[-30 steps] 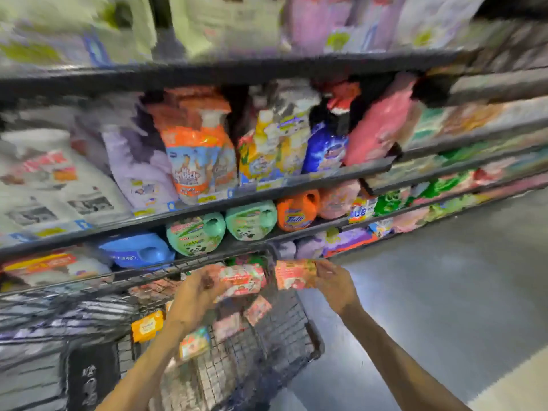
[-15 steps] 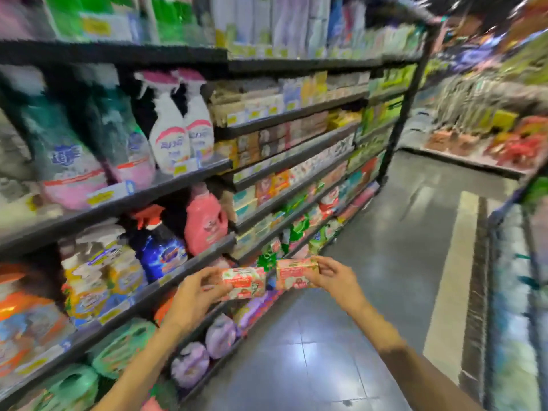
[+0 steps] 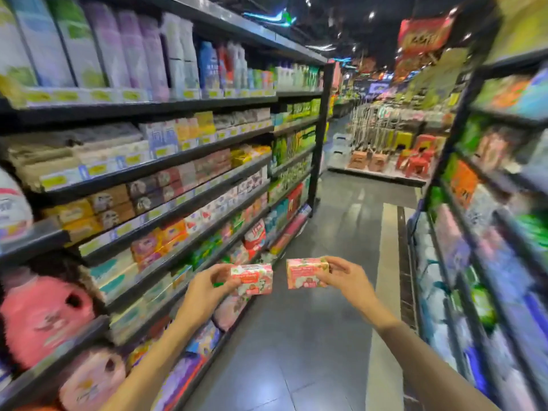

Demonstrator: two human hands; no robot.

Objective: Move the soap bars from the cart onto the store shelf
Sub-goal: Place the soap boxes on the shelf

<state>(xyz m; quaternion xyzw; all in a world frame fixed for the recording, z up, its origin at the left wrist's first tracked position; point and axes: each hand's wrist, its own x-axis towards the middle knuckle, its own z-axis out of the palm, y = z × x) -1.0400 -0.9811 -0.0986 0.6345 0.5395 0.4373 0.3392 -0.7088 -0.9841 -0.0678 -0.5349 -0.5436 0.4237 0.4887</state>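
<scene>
Between two long runs of shelving, both hands are held out over the aisle floor (image 3: pixel 311 336), each closed around one soap bar. The left hand (image 3: pixel 204 292) pinches a pink-and-white bar (image 3: pixel 252 279) by its left end; the right hand (image 3: pixel 345 278) grips a matching bar (image 3: pixel 307 272) by its right end. The two bars sit side by side, near each other but apart, clear of any shelf. Print on the wrappers is too blurred to read.

No cart shows in this view. Both forearms run off the bottom edge. Much of the picture is smeared: goods on the right shelving (image 3: pixel 489 232) are streaks of colour, and the labels along the left shelf (image 3: pixel 178 209) cannot be read. Its middle tiers hold rows of small boxed packs in pink, orange, brown and green; tall pouches stand on the top tier, and pink jugs (image 3: pixel 44 315) sit at the lower left, partly cut off.

The floor is grey glossy tile with a pale stripe on its right side. At the far end, red stools (image 3: pixel 418 161) and a red hanging sign (image 3: pixel 424 34) show under a dark ceiling.
</scene>
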